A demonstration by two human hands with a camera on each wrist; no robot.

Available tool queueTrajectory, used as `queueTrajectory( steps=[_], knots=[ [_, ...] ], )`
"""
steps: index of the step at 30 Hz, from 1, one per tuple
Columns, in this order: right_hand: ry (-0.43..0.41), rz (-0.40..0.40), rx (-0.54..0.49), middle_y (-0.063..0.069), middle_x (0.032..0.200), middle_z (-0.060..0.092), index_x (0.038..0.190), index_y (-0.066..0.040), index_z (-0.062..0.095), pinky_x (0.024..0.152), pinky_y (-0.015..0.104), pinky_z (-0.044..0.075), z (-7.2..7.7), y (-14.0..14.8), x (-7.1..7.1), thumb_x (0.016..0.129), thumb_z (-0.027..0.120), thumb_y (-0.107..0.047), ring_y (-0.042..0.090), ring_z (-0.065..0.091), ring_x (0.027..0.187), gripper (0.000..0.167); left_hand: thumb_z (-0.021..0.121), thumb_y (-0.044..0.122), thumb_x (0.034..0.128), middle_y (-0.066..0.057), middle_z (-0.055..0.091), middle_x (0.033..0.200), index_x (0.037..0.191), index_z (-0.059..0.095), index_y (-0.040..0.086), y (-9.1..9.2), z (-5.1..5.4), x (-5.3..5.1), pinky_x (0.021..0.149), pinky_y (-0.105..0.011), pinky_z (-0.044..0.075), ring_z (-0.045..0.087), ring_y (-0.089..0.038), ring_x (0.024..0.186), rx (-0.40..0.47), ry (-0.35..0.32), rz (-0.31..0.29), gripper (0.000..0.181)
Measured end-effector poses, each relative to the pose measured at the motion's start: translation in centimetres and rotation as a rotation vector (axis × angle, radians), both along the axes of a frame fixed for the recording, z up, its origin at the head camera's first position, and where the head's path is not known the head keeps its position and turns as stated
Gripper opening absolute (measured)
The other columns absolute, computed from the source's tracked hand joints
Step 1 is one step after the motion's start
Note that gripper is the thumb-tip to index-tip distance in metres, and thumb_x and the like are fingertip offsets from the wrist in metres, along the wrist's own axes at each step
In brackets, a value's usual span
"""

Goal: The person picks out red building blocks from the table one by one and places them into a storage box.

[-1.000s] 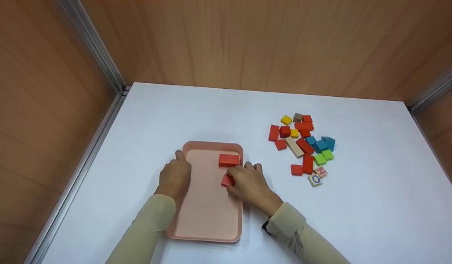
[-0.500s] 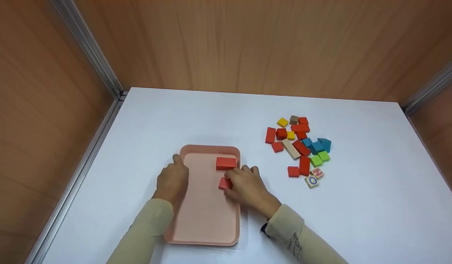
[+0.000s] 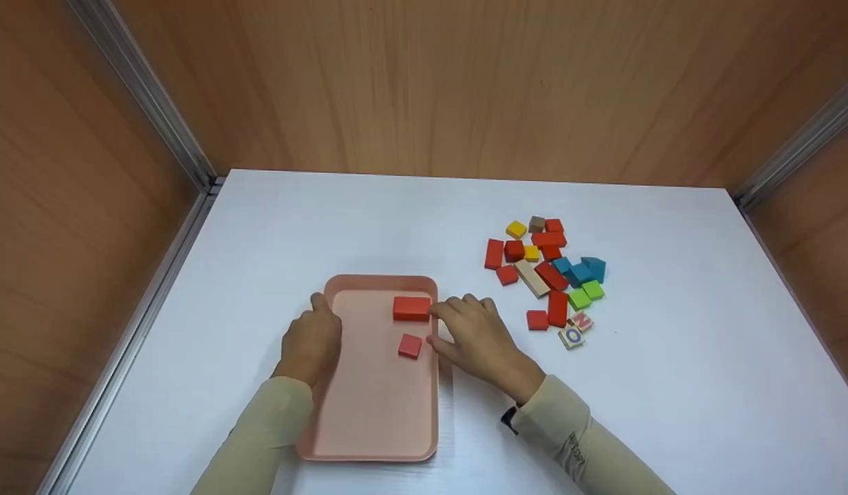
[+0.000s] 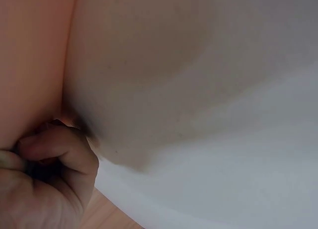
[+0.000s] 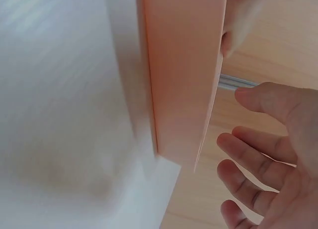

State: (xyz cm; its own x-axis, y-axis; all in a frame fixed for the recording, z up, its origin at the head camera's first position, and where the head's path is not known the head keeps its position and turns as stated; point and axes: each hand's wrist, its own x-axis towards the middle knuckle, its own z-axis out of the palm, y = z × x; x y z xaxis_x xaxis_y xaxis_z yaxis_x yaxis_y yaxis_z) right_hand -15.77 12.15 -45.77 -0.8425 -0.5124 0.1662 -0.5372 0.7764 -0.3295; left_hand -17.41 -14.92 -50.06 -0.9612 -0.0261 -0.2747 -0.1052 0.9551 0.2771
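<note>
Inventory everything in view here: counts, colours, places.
Walls: 3, brown, left, back, right
Rails: several, grey, wall seams
Table: 1, white, centre
Tray: 1, pink, on table
Tray blocks: 2, red, tray's right half
Loose blocks: 18, red (9), blue (3), yellow (2), green (2), tan (1), brown (1), right of tray
Letter blocks: 2, pale, near end of these
Dark object: 1, black, right cuff
Sleeves: 2, khaki, forearms
Left hand: 1, tray's left rim
Right hand: 1, tray's right rim

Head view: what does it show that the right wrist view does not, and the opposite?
Only the head view shows a large red block and a small red block in the tray, and the coloured blocks beside it.
Only the right wrist view shows the palm side of the right hand.
Both show this hand, the tray, table and wooden wall.
</note>
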Motion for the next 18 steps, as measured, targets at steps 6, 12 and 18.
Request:
queueTrajectory(
  steps=[6, 12, 18],
  knots=[
    [-0.029, -0.056, -0.006, 0.003, 0.117, 0.068, 0.126, -0.013, 0.066, 0.086, 0.043, 0.043, -0.2, 3.0, -0.4, 0.085, 0.081, -0.031, 0.021, 0.06, 0.1, 0.047, 0.044, 0.002, 0.1029, -0.026, 0.058, 0.086, 0.131, 0.025, -0.017, 0.1, 0.0, -0.1, 0.063, -0.046, 0.056, 0.068, -0.041, 0.077, 0.019, -0.001, 0.01, 0.039],
    [-0.042, -0.13, -0.015, 0.002, 0.117, 0.068, 0.125, -0.013, 0.066, 0.088, 0.043, 0.042, -0.6, 6.9, -0.8, 0.085, 0.081, -0.03, 0.022, 0.059, 0.103, 0.045, 0.045, 0.001, 0.1027, -0.024, 0.058, 0.084, 0.131, 0.025, -0.016, 0.3, 0.1, -0.2, 0.062, -0.044, 0.056, 0.067, -0.037, 0.073, 0.014, -0.01, 0.008, 0.038],
    [-0.043, -0.214, -0.026, 0.005, 0.118, 0.067, 0.124, -0.01, 0.066, 0.086, 0.045, 0.041, -0.7, 10.5, -1.1, 0.084, 0.083, -0.026, 0.025, 0.057, 0.105, 0.046, 0.045, 0.002, 0.103, -0.022, 0.056, 0.083, 0.127, 0.027, -0.014, 0.1, 0.1, 0.0, 0.06, -0.042, 0.056, 0.065, -0.032, 0.068, 0.018, -0.009, 0.021, 0.034]
  ],
)
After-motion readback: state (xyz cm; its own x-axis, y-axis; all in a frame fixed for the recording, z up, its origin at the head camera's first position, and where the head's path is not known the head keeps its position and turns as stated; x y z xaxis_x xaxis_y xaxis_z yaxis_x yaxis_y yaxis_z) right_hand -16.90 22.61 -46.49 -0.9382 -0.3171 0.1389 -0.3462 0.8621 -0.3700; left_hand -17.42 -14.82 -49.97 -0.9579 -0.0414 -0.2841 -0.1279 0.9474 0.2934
